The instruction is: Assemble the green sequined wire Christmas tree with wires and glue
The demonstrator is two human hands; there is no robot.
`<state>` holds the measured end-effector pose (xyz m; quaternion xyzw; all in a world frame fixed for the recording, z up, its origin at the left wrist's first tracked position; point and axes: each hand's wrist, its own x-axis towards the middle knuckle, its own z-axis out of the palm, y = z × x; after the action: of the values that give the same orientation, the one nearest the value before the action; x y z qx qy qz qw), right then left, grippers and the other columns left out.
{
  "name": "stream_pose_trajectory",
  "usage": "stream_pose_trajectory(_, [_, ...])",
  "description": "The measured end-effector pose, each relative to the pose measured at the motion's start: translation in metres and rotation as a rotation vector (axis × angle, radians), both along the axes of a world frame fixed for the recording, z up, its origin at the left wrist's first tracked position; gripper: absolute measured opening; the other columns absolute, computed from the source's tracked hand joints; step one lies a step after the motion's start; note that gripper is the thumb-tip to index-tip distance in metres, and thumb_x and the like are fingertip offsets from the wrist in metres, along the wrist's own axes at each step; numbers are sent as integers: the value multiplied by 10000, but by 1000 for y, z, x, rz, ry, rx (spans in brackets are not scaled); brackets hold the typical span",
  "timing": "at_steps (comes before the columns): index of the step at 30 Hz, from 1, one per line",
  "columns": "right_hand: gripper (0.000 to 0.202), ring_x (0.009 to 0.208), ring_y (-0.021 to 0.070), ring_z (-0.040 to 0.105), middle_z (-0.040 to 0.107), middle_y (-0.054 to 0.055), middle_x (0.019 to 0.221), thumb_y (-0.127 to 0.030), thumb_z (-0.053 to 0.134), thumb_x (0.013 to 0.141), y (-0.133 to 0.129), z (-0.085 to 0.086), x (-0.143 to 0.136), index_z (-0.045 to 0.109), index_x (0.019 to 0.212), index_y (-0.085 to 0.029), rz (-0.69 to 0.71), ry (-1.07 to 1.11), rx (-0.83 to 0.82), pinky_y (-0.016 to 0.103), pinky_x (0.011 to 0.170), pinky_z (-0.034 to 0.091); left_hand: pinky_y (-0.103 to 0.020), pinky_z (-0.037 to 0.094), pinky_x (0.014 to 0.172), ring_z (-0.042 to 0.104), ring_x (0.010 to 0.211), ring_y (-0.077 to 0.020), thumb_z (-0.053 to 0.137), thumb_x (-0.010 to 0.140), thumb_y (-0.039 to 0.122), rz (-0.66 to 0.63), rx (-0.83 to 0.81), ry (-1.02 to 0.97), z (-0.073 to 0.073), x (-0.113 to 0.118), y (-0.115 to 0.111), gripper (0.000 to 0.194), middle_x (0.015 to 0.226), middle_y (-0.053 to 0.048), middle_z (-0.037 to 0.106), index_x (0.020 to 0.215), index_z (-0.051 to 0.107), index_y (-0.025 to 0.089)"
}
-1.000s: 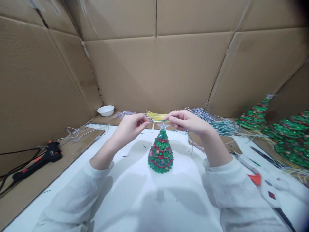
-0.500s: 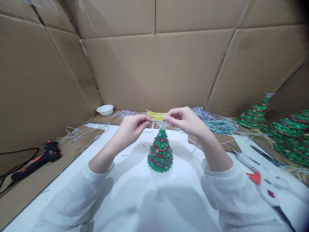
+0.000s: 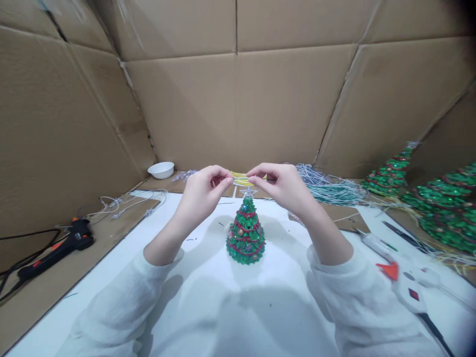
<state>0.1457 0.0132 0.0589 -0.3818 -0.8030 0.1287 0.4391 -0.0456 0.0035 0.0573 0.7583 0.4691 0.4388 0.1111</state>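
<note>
A small green beaded Christmas tree [image 3: 246, 237] with red garlands stands upright on the white tabletop in front of me. A clear star [image 3: 248, 192] tops it. Just above the star, to its left, my left hand [image 3: 208, 191] pinches a thin dark green wire, thumb against fingers. My right hand [image 3: 278, 186] is closed in a similar pinch on the same wire, above and to the right of the star. Only a short bit of the wire shows between the fingertips, against yellow wires behind. Neither hand seems to touch the tree.
Bundles of green wires [image 3: 332, 194] and white wires [image 3: 308, 173] lie behind my right hand. Larger beaded trees [image 3: 449, 208] stand at right, near a white glue gun [image 3: 412, 292] and tweezers [image 3: 403, 233]. At left are a black glue gun [image 3: 55, 250] and a white bowl [image 3: 161, 170]. Cardboard walls surround the table.
My right fingers have moved up off the star, which now shows fully. My left hand has risen slightly and come closer to the right one.
</note>
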Motion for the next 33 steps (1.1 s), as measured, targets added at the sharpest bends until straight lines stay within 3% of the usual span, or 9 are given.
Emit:
stream_pose_trajectory(4, [208, 644, 122, 562, 703, 21, 799, -250, 515, 842, -6, 4, 3, 706, 906, -197, -29, -10, 18, 257, 612, 384, -249, 438, 625, 593, 690, -141, 562, 809, 266, -52, 5, -52, 11, 16, 3, 151, 767, -28, 685, 817, 668, 159])
stream_pose_trajectory(8, [182, 649, 124, 566, 707, 17, 800, -238, 543, 824, -8, 7, 4, 716, 868, -203, -66, 3, 59, 260, 619, 388, -254, 476, 674, 622, 734, -150, 583, 799, 255, -112, -1, -151, 16, 27, 1, 149, 798, -38, 699, 841, 684, 153])
stream_pose_trajectory(16, [150, 663, 116, 557, 677, 13, 747, -196, 536, 800, -11, 11, 4, 682, 778, -170, -4, 115, 0, 246, 625, 394, -303, 526, 794, 661, 837, -184, 634, 768, 231, -235, -136, -336, 14, 24, -1, 166, 878, -60, 709, 907, 669, 147])
stream_pose_trajectory(20, [131, 619, 97, 535, 644, 5, 693, -181, 537, 786, -14, 14, 4, 659, 754, -151, 33, 191, -92, 222, 575, 394, -277, 513, 740, 648, 792, -167, 616, 787, 268, -174, -31, -246, 15, 23, -4, 151, 850, -42, 701, 883, 667, 164])
stream_pose_trajectory(25, [132, 617, 88, 527, 625, 7, 688, -208, 543, 794, -15, 14, 4, 636, 737, -134, 64, 212, -96, 220, 581, 397, -244, 430, 622, 578, 697, -136, 576, 811, 287, -73, 68, -48, 17, 22, -5, 138, 774, -18, 661, 802, 651, 172])
stream_pose_trajectory(27, [147, 619, 84, 518, 621, 7, 693, -226, 542, 804, -15, 14, 5, 633, 739, -131, 83, 199, -85, 221, 586, 393, -236, 403, 606, 545, 684, -127, 566, 820, 292, -135, 36, -52, 18, 21, -3, 143, 757, -14, 628, 797, 629, 165])
stream_pose_trajectory(31, [149, 571, 66, 455, 576, -14, 649, -246, 553, 805, -16, 16, 7, 622, 739, -131, 141, 161, -90, 210, 543, 361, -220, 387, 619, 493, 691, -112, 552, 835, 314, -404, -139, -149, 18, 18, 2, 160, 736, 3, 545, 803, 569, 158])
stream_pose_trajectory(33, [148, 568, 64, 447, 572, -15, 650, -246, 550, 807, -17, 16, 7, 616, 739, -132, 144, 154, -91, 207, 535, 353, -219, 382, 626, 480, 696, -110, 552, 838, 326, -443, -171, -153, 19, 16, 3, 171, 738, 6, 531, 809, 565, 158])
